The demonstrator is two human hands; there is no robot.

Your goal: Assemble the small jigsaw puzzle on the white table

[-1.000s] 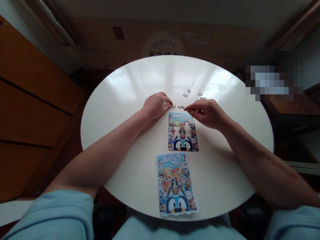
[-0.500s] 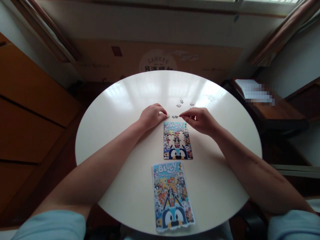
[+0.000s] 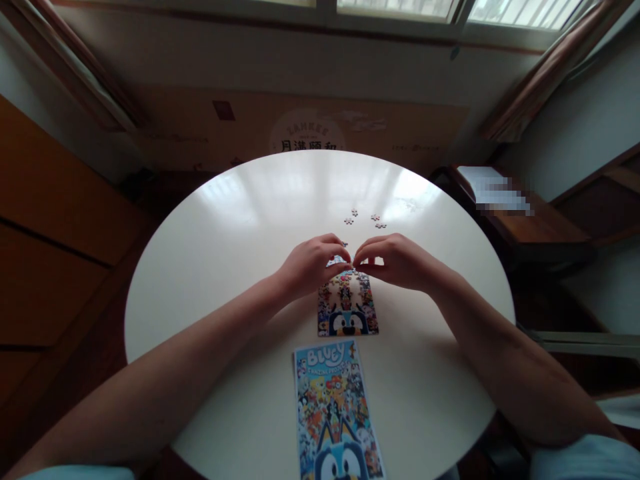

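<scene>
A partly built jigsaw puzzle lies on the table, a blue cartoon dog's face at its near end and gaps in its middle. Over its far end, my left hand and my right hand meet at their fingertips. Both are closed in a pinch around a tiny puzzle piece, mostly covered by the fingers. The puzzle's titled top strip is largely hidden behind them. Just beyond my left fingers lies a loose piece. Nearer to me is a printed reference picture with the same design, running out of view below.
Several loose puzzle pieces are scattered beyond my hands. All of this rests on a white oval table. A wooden side table with papers stands at the right, and orange cabinets at the left.
Both hands have come together and moved toward me, from the loose pieces onto the puzzle's far end. My left hand brought a piece along. The camera view has shifted slightly.
</scene>
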